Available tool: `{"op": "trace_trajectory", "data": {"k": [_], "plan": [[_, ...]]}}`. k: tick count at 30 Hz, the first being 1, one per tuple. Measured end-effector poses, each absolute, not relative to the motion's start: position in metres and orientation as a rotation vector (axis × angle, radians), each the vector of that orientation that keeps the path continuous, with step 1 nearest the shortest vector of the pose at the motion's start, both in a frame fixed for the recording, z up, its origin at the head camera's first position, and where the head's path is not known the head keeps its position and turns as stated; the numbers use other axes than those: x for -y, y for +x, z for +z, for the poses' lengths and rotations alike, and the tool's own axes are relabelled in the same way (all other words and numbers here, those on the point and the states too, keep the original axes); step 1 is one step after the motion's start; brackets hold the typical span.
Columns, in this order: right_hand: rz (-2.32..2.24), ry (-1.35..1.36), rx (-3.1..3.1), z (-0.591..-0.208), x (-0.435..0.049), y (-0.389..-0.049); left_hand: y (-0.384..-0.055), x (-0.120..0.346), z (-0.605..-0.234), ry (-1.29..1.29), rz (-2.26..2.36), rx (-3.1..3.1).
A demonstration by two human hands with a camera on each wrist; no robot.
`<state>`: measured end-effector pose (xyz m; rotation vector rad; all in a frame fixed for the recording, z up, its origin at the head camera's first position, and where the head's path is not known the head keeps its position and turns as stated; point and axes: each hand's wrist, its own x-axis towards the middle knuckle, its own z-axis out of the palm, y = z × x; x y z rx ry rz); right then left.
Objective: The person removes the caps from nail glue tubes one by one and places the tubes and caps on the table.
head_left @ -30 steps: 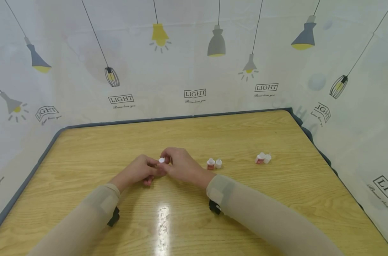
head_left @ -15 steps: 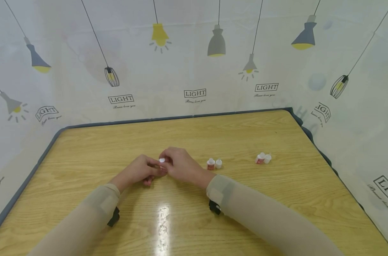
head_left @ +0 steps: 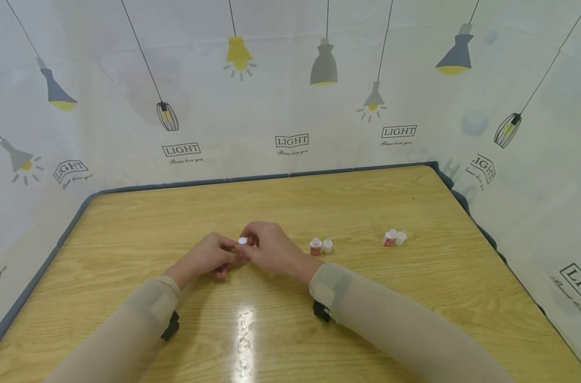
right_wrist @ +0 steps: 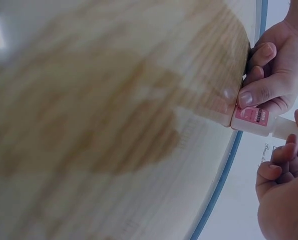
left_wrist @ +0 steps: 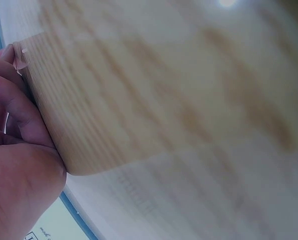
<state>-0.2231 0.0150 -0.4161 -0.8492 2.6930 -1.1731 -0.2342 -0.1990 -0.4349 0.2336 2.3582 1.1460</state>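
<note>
Both hands meet over a small white bottle (right_wrist: pixel 251 120) with a pink-red label, which stands on the wooden table in the right wrist view. My left hand (head_left: pixel 211 254) grips the bottle's body, its thumb lying across the label. At the top, the fingers of my right hand (head_left: pixel 273 249) pinch the white cap (head_left: pixel 243 241), which sits over the bottle's neck. In the head view the fingers hide most of the bottle. The left wrist view shows part of the left hand (left_wrist: pixel 18 130) resting on the table, with the bottle barely visible.
Right of the hands stands an uncapped bottle (head_left: pixel 316 247) with a white cap (head_left: pixel 327 246) beside it. Farther right is another uncapped bottle (head_left: pixel 390 238) with its own cap (head_left: pixel 401 238). A lamp-printed cloth (head_left: pixel 290 96) borders the wooden table (head_left: pixel 367 330).
My right fingers shift slightly around the cap; the thumb covered more of it half a second ago. The left hand keeps its grip, and the other bottles stay put.
</note>
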Motion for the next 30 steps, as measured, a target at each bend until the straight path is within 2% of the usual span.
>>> {"op": "trace_trajectory", "data": {"k": [5, 18, 30], "plan": [[-1.188, -0.834, -2.685, -0.4156, -0.0147, -0.2228, -0.2344, 0.1993, -0.4353, 0.235, 1.152, -2.361], [-1.127, -0.991, -2.764, -0.4167, -0.0147, -0.2216, -0.2333, 0.1998, -0.4356, 0.24, 1.163, -2.362], [-1.15, -0.842, -2.726, -0.4148, -0.0145, -0.2216, -0.2341, 0.1994, -0.4353, 0.226, 1.159, -2.361]]}}
